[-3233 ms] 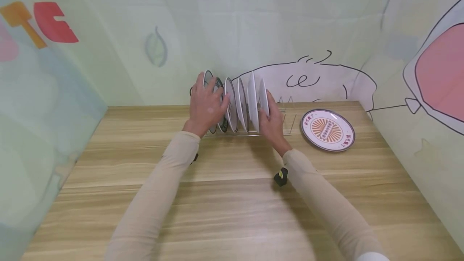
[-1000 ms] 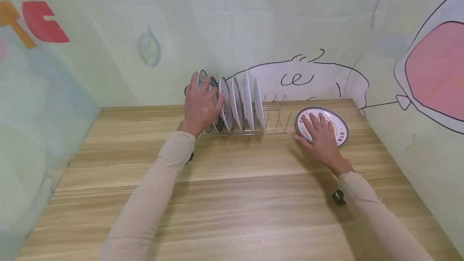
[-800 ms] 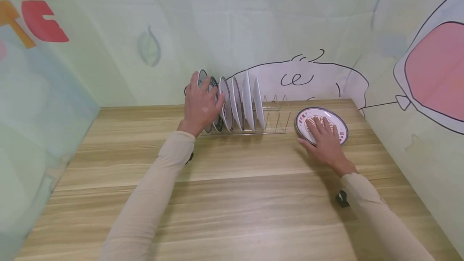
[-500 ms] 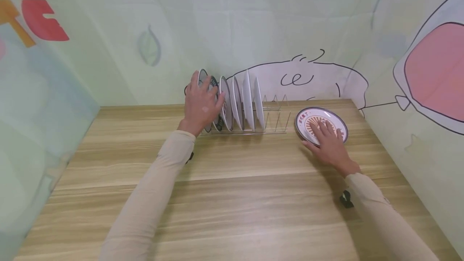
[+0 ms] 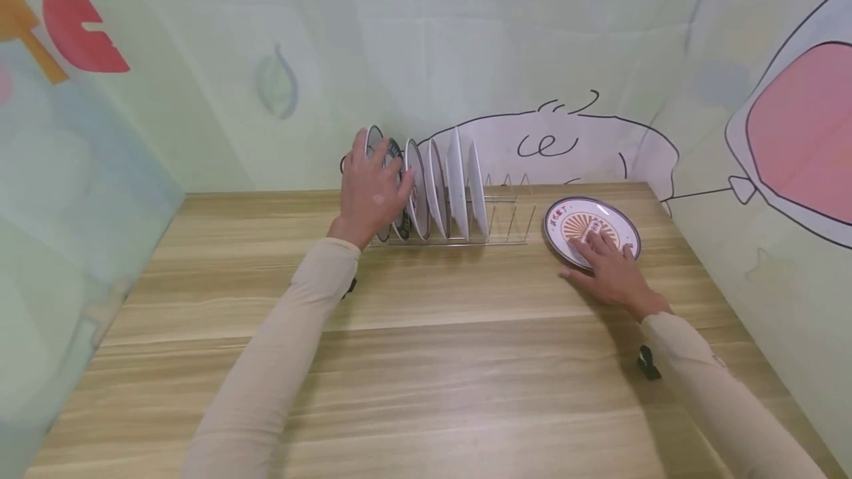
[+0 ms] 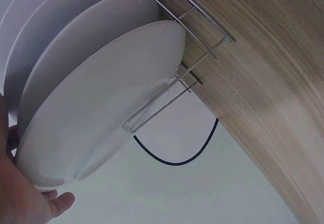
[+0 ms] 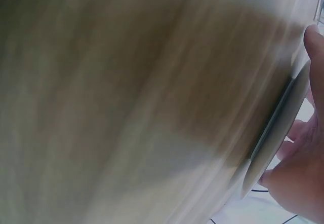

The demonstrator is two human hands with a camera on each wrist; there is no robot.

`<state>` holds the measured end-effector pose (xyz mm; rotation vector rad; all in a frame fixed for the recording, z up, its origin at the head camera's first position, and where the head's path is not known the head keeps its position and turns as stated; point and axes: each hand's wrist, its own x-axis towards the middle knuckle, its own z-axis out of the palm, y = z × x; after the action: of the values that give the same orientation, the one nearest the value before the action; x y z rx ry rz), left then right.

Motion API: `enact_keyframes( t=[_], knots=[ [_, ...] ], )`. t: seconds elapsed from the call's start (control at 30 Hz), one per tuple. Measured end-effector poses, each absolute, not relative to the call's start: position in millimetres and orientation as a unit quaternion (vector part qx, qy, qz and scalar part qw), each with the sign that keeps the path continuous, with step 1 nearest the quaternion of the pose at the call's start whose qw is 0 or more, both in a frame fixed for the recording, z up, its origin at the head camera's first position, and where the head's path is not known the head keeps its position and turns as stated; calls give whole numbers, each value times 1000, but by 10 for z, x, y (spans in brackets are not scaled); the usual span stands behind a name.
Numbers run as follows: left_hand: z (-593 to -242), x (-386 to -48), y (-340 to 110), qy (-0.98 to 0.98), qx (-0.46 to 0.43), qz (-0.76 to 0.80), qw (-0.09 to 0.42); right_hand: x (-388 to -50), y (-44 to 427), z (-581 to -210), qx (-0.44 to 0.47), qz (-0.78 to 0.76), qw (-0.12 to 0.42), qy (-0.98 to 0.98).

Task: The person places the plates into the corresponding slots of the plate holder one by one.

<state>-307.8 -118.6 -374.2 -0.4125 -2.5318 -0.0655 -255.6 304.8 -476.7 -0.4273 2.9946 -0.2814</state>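
In the head view my left hand (image 5: 373,194) rests over the two leftmost plates in a wire plate rack, fingers spread across their rims and thumb near the third plate (image 5: 417,191). The left wrist view shows fingertips (image 6: 63,203) just past the rim of the outermost white plate (image 6: 106,97). My right hand (image 5: 615,272) lies with spread fingers on the near right part of a round, dark-rimmed plate (image 5: 566,216) with an orange sunburst print. That plate lies face up on the table, right of the rack. Another white plate (image 5: 477,191) stands rightmost among those racked.
The wire rack (image 5: 509,242) stands near the back wall, with bare slots at its right end. Several upright plates fill its left part. A wood-grain table (image 5: 426,361) extends in front. Printed fabric walls (image 5: 319,80) border the back and both sides.
Over three seconds, my right hand has let go of the rightmost racked plate and moved right onto the flat plate. Lately it slides slightly toward the near right. My left hand stays put.
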Motion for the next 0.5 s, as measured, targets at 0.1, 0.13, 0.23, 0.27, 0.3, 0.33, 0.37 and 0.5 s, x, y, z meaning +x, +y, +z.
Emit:
enact_keyframes(
  t=[0.1, 0.13, 0.23, 0.27, 0.3, 0.33, 0.37, 0.5],
  knots=[
    [-3741, -3078, -1187, -947, -153, -21, 281, -2572, 3059, -4763, -146, -91, 56, 983],
    [-3742, -3078, -1187, -947, -153, -20, 280, -2580, 3063, -4760, -147, -92, 57, 983],
    [-3744, -3072, -1186, -946, -155, -17, 284, -2604, 3073, -4747, -146, -94, 63, 983],
    [-3745, -3071, -1186, -945, -156, -16, 287, -2610, 3074, -4743, -146, -95, 64, 983],
    [-3745, -3070, -1186, -944, -157, -15, 290, -2616, 3077, -4743, -145, -93, 66, 983],
    [-3745, -3069, -1186, -943, -158, -14, 292, -2622, 3083, -4745, -143, -90, 67, 983],
    [-3749, -3070, -1186, -942, -158, -12, 294, -2628, 3085, -4748, -143, -87, 66, 984],
    [-3755, -3073, -1187, -940, -160, -9, 300, -2636, 3082, -4770, -147, -79, 59, 984]
  ],
)
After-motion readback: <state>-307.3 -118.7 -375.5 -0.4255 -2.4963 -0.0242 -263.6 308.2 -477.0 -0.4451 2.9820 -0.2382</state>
